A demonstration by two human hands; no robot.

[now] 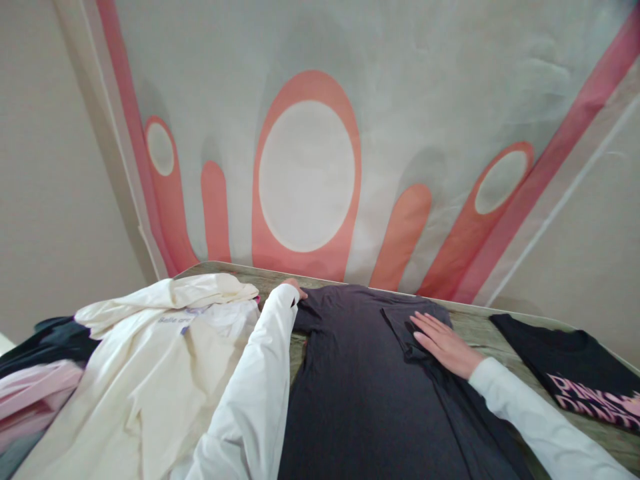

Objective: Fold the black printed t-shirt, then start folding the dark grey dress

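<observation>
A dark grey T-shirt (360, 393) lies spread over the wooden table in front of me. Its right side is turned inward, with that sleeve resting on the body of the shirt. My right hand (447, 343) lies flat on this folded part, fingers stretched out and close together. At the far left corner of the shirt, my left hand (296, 288) pinches the edge of the other sleeve. Most of its fingers are hidden behind my white cuff.
Cream-coloured garments (165, 373) are heaped to the left, beside pink clothing (40, 393) and black clothing (50, 343). A folded black T-shirt (565, 360) with pink lettering lies at the right. Behind the wooden table (480, 333) stands a backdrop (310, 40) with pink shapes.
</observation>
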